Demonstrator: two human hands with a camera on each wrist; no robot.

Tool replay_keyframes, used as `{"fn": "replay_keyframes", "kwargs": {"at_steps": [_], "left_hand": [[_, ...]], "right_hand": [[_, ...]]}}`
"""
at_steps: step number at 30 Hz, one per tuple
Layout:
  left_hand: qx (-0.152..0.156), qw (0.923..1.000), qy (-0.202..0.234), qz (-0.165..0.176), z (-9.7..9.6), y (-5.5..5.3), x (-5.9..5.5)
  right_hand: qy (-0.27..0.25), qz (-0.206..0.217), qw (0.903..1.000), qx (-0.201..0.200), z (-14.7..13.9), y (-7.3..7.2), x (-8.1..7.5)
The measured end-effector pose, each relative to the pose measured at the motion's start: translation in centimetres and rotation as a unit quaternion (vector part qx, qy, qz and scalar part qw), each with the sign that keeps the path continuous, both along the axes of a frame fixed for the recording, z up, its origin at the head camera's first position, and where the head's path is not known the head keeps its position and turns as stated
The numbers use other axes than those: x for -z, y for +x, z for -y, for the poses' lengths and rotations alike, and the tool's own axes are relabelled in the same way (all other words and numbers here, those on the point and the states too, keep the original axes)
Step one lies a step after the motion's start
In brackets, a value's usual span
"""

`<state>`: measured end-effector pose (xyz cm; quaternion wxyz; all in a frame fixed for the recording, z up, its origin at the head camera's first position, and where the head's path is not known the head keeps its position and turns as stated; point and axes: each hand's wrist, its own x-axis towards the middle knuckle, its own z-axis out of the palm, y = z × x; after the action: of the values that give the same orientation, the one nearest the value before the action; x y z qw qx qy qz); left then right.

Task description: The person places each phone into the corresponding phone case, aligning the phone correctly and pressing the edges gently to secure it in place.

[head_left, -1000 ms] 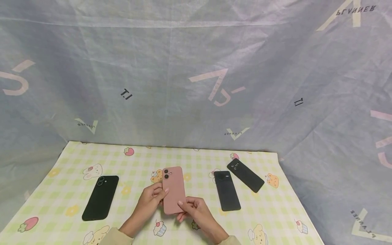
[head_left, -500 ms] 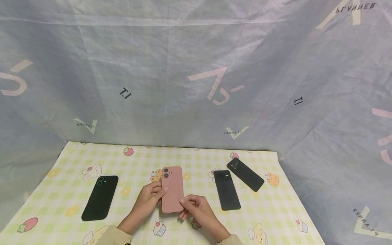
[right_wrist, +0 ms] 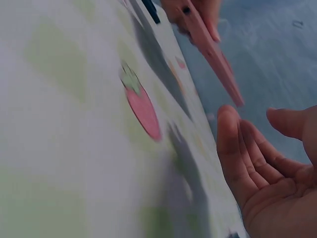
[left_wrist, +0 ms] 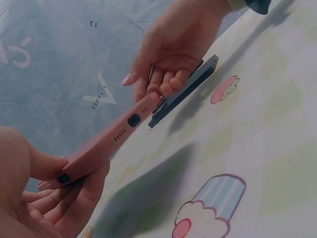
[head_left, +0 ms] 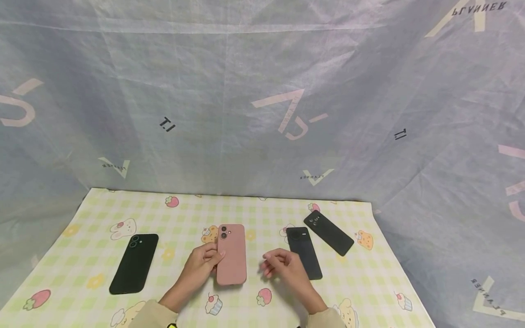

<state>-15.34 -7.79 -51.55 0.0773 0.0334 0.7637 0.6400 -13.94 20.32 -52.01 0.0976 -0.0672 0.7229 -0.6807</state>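
Since half a second ago, the right hand (head_left: 287, 266) has let go of the lower right edge of the slim matt pink phone (head_left: 233, 259) and moved aside to the right. From where I sit, the head view shows a table under a smooth cloth (head_left: 242, 314) in pale green and white checks, with grey-blue printed fabric (head_left: 225, 68) hung behind it and at both sides. I count two hands, two pale sleeves (head_left: 152, 314) and four phones: one pink, three dark. One black phone (head_left: 134, 264) lies to the left; a black phone with a dark camera block (head_left: 306, 257) and a slanted black phone (head_left: 329, 233) lie to the right. My left hand (head_left: 201, 264) pinches the pink phone by its left edge, between the two groups.

On the left wrist camera I see the pink phone's end edge, with a dark oblong opening (left_wrist: 133, 120) and small holes; the phone is raised, its shadow falling on the cloth beside one printed cupcake (left_wrist: 210, 206).

My right wrist camera shows the right hand holding nothing, fingers loosely bent, thumb apart, just clear of the pink phone. One printed strawberry (right_wrist: 143, 109) shows below.
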Motion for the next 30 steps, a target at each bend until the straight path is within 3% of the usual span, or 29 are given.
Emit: {"fn": "replay_keyframes", "kwargs": {"at_steps": [7, 18, 23, 30], "left_hand": [[-0.005, 0.9999, -0.013, 0.003, -0.2, -0.2, 0.2], [-0.012, 0.9995, -0.028, 0.006, -0.3, -0.2, 0.5], [-0.015, 0.9995, -0.028, 0.010, -0.3, -0.4, 0.7], [-0.020, 0.9991, -0.037, 0.011, -0.2, -0.4, 0.6]], "right_hand": [[0.033, -0.005, 0.9986, 0.041, -2.4, -0.9, -0.7], [0.088, -0.034, 0.9932, 0.068, -5.6, -2.3, -1.4], [0.132, -0.067, 0.9850, 0.089, -7.8, -3.3, -2.0], [0.221, -0.086, 0.9620, 0.134, -11.3, -4.9, -2.8]]}}
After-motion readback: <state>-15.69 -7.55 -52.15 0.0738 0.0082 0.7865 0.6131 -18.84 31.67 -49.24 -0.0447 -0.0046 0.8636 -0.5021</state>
